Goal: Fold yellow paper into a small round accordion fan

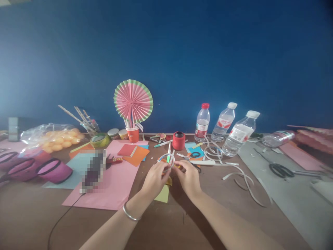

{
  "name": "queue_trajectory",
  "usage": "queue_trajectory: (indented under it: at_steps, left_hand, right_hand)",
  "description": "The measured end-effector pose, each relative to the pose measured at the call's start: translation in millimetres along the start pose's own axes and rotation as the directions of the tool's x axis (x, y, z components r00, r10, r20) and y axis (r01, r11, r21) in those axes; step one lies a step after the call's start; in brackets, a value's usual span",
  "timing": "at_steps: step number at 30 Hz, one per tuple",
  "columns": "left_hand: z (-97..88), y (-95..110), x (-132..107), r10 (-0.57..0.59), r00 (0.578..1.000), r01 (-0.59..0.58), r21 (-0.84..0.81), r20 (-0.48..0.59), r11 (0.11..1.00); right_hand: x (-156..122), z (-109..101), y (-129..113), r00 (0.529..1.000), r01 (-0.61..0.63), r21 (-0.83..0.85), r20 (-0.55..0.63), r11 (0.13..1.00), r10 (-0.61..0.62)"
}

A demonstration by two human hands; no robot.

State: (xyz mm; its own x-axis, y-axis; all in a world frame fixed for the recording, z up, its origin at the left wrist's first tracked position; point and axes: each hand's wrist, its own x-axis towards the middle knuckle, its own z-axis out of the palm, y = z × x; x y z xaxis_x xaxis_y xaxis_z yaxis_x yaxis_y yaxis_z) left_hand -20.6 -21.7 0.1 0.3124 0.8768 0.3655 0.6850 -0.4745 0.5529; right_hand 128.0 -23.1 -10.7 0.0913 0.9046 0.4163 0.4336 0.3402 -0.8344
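Note:
Close together over the middle of the table are my left hand (155,177) and my right hand (189,177). The fingers of my left hand are closed on a thin white strip bent into a loop (172,159). My right hand pinches at the right side of the same loop; its fingertips partly hide the contact. A yellow paper (163,194) lies beneath my hands, with a small yellow piece (169,181) above it. Just beyond my right hand are black-handled scissors (195,155), partly hidden. A red roll (178,141) stands behind the loop.
Curled white strips (249,189) spread to the right, near three upright bottles (202,121). Large scissors (281,170) lie farther right. On the left are pink paper (117,194), purple cuff-like pieces (54,170) and a bag of orange balls (62,139). A pleated fan (133,104) stands in a red cup (133,134).

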Motion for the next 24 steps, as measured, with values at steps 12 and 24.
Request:
queue_trajectory:
  at_steps: [12, 24]
  left_hand:
    - [-3.2, 0.1, 2.6, -0.153, 0.985, 0.163, -0.147, 0.076, 0.976]
    - [-6.3, 0.5, 5.6, -0.2, 0.968, 0.229, -0.204, 0.151, 0.952]
  right_hand:
    - [2.2, 4.2, 2.8, 0.996, -0.03, 0.066, 0.085, 0.997, 0.024]
    - [-0.8, 4.7, 0.6, 0.992, -0.023, 0.208, 0.124, 0.978, -0.003]
